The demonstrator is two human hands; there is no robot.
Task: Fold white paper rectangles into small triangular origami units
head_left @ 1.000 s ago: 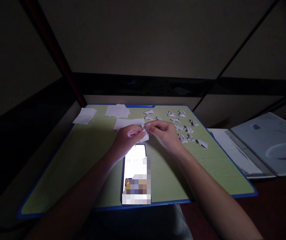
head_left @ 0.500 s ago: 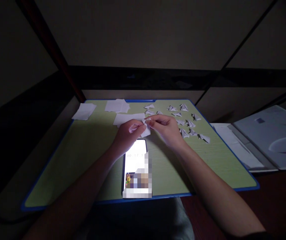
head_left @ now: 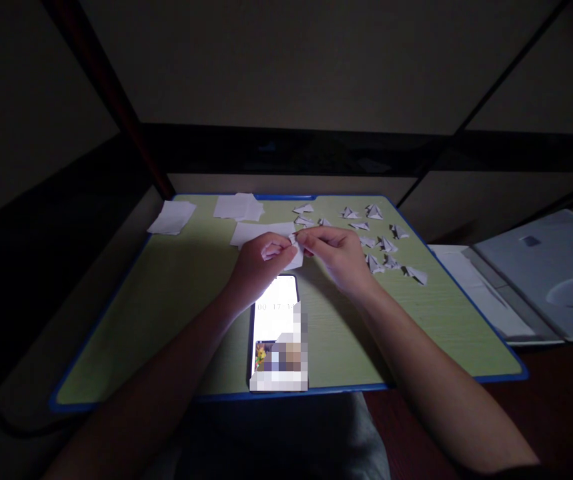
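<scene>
Between my two hands is a small piece of white paper (head_left: 295,259), partly folded near its top. My left hand (head_left: 261,265) pinches it from the left with thumb and fingers. From the right, my right hand (head_left: 333,255) grips its upper edge with thumb and forefinger. Fingers cover much of the folded part. Just below my hands a lit phone (head_left: 275,320) lies on the table, showing a timer. Behind my left hand lies a sheet of white paper (head_left: 253,232). Several small folded paper planes (head_left: 387,244) are spread to the right of my right hand.
The green table (head_left: 166,320) has a blue rim. At its far left lies a stack of paper (head_left: 172,217), with another paper stack (head_left: 236,207) along the back. Beyond the right edge rests a large pale box (head_left: 551,267). A dark wall panel stands behind.
My fingers have shifted slightly on the paper, my right fingers closing over its upper edge. The whole view has moved a little; the phone's timer has advanced.
</scene>
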